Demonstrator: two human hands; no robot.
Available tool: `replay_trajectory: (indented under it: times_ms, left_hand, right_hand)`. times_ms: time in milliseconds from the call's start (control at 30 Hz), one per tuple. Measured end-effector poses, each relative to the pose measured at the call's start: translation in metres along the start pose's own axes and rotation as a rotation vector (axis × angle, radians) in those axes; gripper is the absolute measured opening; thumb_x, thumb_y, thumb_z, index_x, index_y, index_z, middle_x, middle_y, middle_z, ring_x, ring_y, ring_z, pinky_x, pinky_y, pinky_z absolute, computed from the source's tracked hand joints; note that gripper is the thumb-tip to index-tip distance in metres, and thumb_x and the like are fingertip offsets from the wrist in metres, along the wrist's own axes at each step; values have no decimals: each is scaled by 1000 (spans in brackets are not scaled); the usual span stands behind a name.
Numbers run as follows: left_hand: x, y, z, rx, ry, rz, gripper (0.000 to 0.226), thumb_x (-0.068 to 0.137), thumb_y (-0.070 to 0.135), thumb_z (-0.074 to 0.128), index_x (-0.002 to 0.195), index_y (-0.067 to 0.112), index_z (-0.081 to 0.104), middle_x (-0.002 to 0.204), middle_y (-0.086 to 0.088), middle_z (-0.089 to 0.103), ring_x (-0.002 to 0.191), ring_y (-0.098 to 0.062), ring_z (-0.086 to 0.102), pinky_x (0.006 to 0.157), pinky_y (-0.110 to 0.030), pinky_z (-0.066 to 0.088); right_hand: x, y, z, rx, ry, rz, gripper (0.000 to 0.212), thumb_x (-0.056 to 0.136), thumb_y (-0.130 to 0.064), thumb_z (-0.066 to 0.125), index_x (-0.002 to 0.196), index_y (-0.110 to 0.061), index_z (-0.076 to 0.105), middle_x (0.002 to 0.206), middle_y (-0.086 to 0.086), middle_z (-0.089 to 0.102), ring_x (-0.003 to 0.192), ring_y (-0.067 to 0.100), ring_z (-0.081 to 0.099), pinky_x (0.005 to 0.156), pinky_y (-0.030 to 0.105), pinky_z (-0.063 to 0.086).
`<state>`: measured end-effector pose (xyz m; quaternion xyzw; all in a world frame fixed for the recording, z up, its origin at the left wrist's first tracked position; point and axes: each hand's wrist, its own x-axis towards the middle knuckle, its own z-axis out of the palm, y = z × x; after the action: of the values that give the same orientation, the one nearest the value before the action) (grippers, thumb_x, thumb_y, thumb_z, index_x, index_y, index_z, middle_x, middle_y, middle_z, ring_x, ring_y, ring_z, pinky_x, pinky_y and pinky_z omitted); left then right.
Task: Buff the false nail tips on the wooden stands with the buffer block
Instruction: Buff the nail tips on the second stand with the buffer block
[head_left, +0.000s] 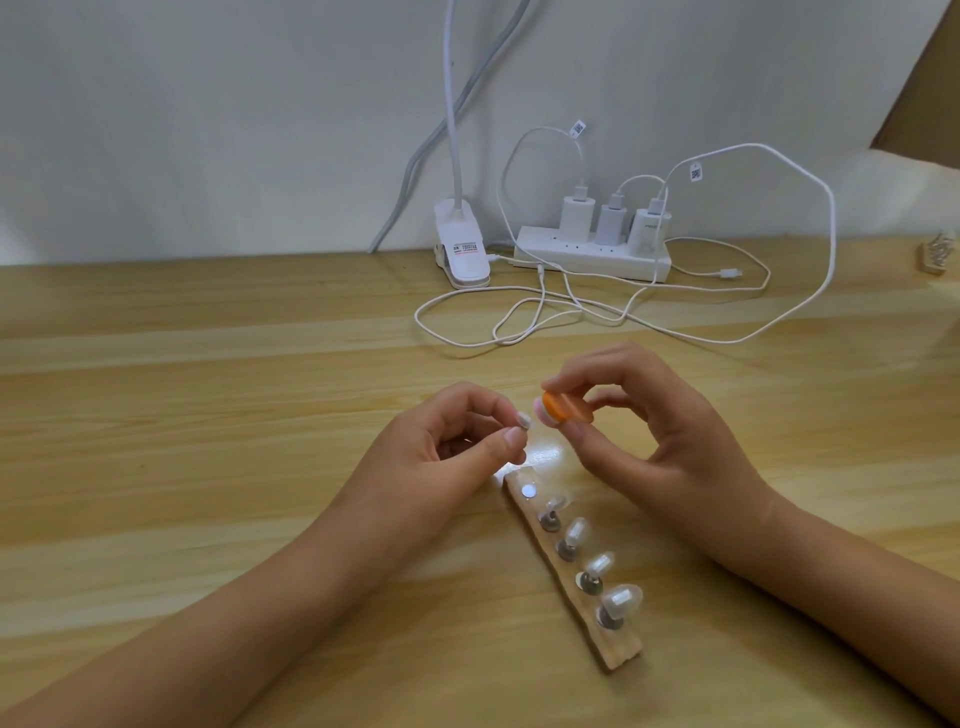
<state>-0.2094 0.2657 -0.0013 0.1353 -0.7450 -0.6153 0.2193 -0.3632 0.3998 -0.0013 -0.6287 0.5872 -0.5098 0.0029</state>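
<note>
A wooden stand (608, 631) lies on the table between my forearms, carrying several clear false nail tips (621, 597) on small metal holders; its far end shows a bare round magnet spot (529, 490). My left hand (447, 441) pinches one small nail tip (522, 422) between thumb and fingers, lifted above the stand's far end. My right hand (639, 415) grips the orange buffer block (566, 408), whose pink end sits right beside the held tip.
A white power strip (592, 254) with three chargers stands at the back, with loose white cables (519, 322) trailing over the wooden table (208, 389). A white clip lamp base (462, 249) stands left of it. Another wooden stand (937, 257) sits at the far right edge.
</note>
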Motion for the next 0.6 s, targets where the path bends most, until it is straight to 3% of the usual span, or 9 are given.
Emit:
replay_trajectory:
  times_ms: [67, 200, 333, 400, 600]
  left_hand:
    - [0, 0, 0, 7, -1, 0, 5, 88, 17, 65, 88, 22, 65, 79, 2, 72, 79, -7, 63, 75, -14, 45]
    - [0, 0, 0, -5, -5, -1, 5, 89, 15, 65, 89, 20, 65, 78, 2, 72, 77, -4, 64, 74, -11, 46]
    - [0, 1, 0, -24, 4, -5, 4, 86, 21, 66, 89, 20, 65, 78, 4, 72, 79, -6, 64, 75, -15, 46]
    - [0, 0, 0, -39, 17, -6, 14, 80, 29, 66, 90, 20, 65, 79, 5, 73, 79, -4, 65, 75, -14, 46]
    - [0, -1, -1, -37, 27, 0, 22, 78, 35, 64, 96, 26, 73, 89, 7, 74, 87, -4, 68, 80, -11, 48]
  right_hand:
    - [0, 0, 2, -25, -32, -24, 20, 90, -9, 68, 109, -9, 64, 105, 1, 63, 93, 24, 63, 84, 34, 52]
    - [1, 6, 0, -54, -73, 74, 20, 87, -5, 68, 106, -12, 66, 102, -1, 63, 94, 19, 62, 86, 32, 52]
    - [0, 8, -2, -3, -22, 132, 21, 89, -12, 67, 109, -18, 66, 104, -8, 64, 101, 20, 63, 88, 30, 53]
    - [0, 7, 0, 42, 3, 142, 20, 91, -15, 68, 109, -23, 65, 104, -9, 64, 102, 20, 63, 88, 30, 53]
    - [1, 1, 2, 178, 37, 199, 14, 90, -38, 62, 102, -44, 59, 109, -13, 64, 108, 18, 62, 86, 24, 52]
